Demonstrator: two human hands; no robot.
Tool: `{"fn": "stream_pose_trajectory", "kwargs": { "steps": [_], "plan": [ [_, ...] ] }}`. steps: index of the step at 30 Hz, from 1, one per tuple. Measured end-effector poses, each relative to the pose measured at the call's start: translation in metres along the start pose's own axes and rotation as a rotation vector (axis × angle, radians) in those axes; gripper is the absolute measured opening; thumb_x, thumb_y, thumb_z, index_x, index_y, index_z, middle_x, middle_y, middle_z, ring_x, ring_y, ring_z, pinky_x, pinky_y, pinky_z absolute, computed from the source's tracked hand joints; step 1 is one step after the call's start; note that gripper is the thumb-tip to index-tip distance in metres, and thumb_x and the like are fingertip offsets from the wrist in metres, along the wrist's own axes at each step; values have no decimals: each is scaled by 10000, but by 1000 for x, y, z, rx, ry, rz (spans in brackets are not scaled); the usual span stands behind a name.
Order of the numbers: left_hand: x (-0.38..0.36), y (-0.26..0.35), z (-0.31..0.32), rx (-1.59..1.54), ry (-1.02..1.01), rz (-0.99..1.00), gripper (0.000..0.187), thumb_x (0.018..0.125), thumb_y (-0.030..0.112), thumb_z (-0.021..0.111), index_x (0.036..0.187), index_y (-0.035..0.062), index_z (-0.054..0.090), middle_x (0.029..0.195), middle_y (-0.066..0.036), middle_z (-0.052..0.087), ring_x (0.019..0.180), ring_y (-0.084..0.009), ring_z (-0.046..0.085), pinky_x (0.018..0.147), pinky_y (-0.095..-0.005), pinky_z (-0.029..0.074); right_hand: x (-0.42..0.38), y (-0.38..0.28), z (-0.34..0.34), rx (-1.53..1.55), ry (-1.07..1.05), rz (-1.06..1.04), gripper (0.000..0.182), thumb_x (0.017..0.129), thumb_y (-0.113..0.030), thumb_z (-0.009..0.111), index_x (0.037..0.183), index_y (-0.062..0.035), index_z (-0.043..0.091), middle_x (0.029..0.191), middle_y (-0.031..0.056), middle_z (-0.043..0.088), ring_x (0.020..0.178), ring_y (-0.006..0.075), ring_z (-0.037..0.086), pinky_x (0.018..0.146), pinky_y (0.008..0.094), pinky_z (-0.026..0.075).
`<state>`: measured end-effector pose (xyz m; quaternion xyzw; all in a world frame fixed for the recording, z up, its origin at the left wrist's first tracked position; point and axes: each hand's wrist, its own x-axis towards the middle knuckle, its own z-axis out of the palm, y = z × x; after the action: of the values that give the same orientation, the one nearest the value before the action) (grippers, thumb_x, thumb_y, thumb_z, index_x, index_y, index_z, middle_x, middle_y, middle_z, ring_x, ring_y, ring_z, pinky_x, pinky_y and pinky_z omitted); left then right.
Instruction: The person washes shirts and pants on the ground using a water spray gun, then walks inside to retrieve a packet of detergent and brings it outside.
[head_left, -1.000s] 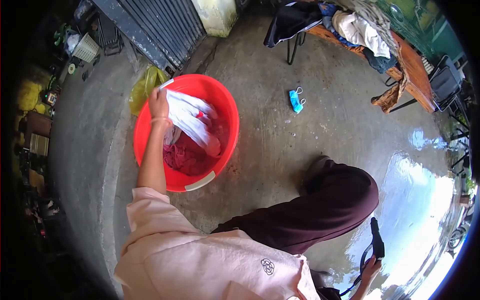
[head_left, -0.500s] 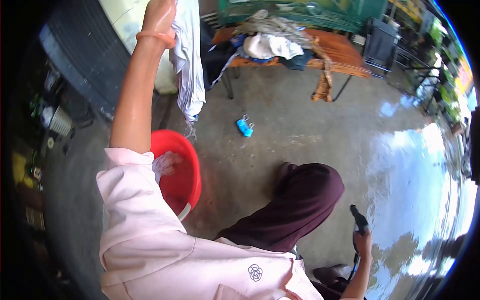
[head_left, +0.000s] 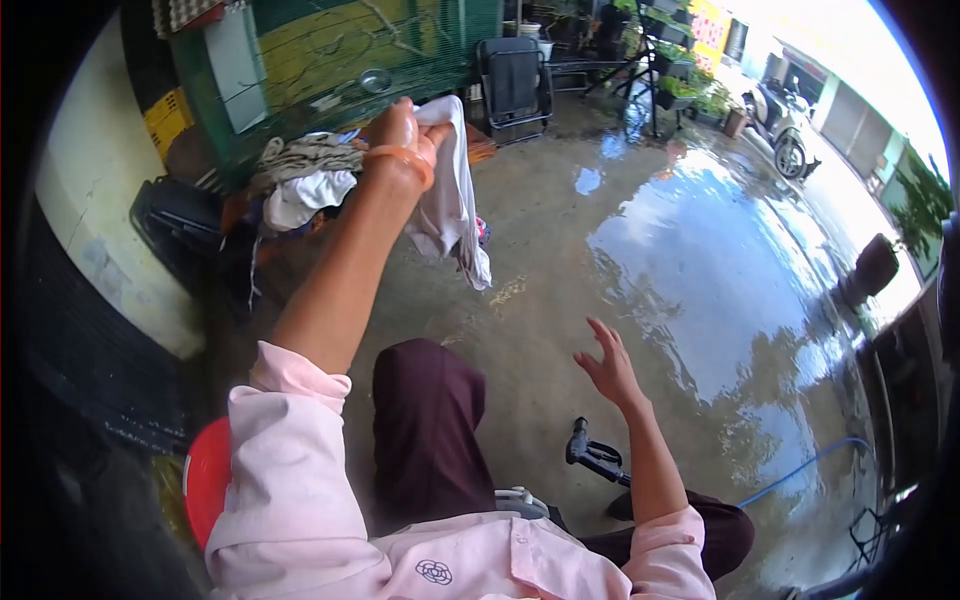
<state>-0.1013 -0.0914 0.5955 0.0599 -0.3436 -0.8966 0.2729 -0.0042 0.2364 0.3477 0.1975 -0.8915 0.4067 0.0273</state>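
Our L hand (head_left: pixel 403 142) grips the white cloth (head_left: pixel 443 208) up front, its low edge hanging free w/ open floor (head_left: pixel 545 255) on the R. Our R hand (head_left: pixel 612 372), fingers spread loose, is nr the spray gun (head_left: pixel 580 447).

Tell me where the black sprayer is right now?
In the head view, the black sprayer is low, right of the picture's centre, below the right hand's open grip and just left of the right forearm.

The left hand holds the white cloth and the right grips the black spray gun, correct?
Not quite: in the head view the right hand is open and empty, with the black spray gun apart from it. The left hand does hold the white cloth.
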Motion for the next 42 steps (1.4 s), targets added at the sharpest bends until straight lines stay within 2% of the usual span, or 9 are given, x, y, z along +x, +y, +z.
{"fn": "stream_pose_trajectory", "kwargs": {
  "steps": [9, 15, 18, 20, 22, 24, 28, 35, 42],
  "plan": [
    [-71, -165, 22, -145, -39, -394, 341, 916, 110, 470, 1217, 30, 331, 1289, -177, 336, 1181, -343, 416, 954, -566, 398, 137, -73, -31, -298, 267, 203, 237, 841, -276, 543, 957, -83, 616, 895, 182, 654, 894, 387, 612, 829, 464, 451],
    [-104, -193, -20, 297, -94, -9, 167, 901, 186, 542, 991, 69, 463, 926, -55, 524, 977, -188, 503, 753, -355, 449, 107, -70, -110, -256, 642, 138, 249, 790, -119, 463, 939, -83, 659, 898, 199, 644, 880, 394, 604, 763, 461, 469],
    [-118, -244, -80, 927, -309, 759, 342, 791, 203, 649, 1089, 89, 524, 1058, -117, 560, 1080, -287, 507, 915, -377, 364, 99, -88, -143, -195, 698, 69, 259, 774, -110, 466, 936, -70, 664, 886, 191, 644, 875, 374, 608, 765, 431, 469],
    [-146, -262, -114, 1618, -472, 690, 456, 766, 260, 679, 1185, 160, 528, 1147, -127, 555, 1157, -326, 472, 943, -401, 370, 91, -103, -162, -196, 748, -23, 256, 766, -107, 466, 914, -62, 669, 888, 186, 645, 878, 375, 606, 770, 422, 469],
    [-150, -279, -162, 1572, -901, 283, 326, 797, 225, 638, 1118, 201, 593, 1170, -74, 565, 1187, -323, 458, 911, -417, 398, 85, -110, -183, -236, 780, -15, 252, 752, -119, 482, 901, -64, 678, 896, 183, 648, 883, 378, 605, 786, 413, 469],
    [-132, -307, -233, 1564, -1174, 782, 219, 836, 303, 569, 989, 180, 666, 1049, -83, 618, 1101, -299, 526, 873, -412, 434, 80, -101, -212, -330, 797, 79, 251, 741, -141, 515, 912, -83, 689, 888, 179, 652, 875, 366, 614, 781, 408, 475],
    [-92, -222, -216, 1703, -1475, 370, 269, 859, 334, 521, 839, 123, 685, 811, -129, 638, 868, -331, 604, 787, -415, 468, 59, -32, -273, -422, 672, 311, 163, 675, -191, 673, 801, -95, 709, 786, 108, 674, 745, 274, 645, 673, 370, 487],
    [-14, -83, -39, 2024, -946, 360, 335, 901, 308, 444, 947, 32, 628, 890, -217, 628, 902, -361, 597, 780, -433, 457, 18, -12, -322, -522, 698, 166, 187, 681, -148, 713, 820, -25, 692, 810, 119, 678, 681, 238, 634, 655, 326, 488],
    [4, -109, -69, 2019, -844, 259, 581, 679, 289, 735, 1168, 23, 569, 1169, -202, 582, 1077, -324, 565, 926, -364, 442, 4, -12, -263, -25, 640, 179, 228, 798, -93, 559, 960, 26, 665, 850, 124, 678, 750, 190, 624, 722, 307, 479]
  ]
}}
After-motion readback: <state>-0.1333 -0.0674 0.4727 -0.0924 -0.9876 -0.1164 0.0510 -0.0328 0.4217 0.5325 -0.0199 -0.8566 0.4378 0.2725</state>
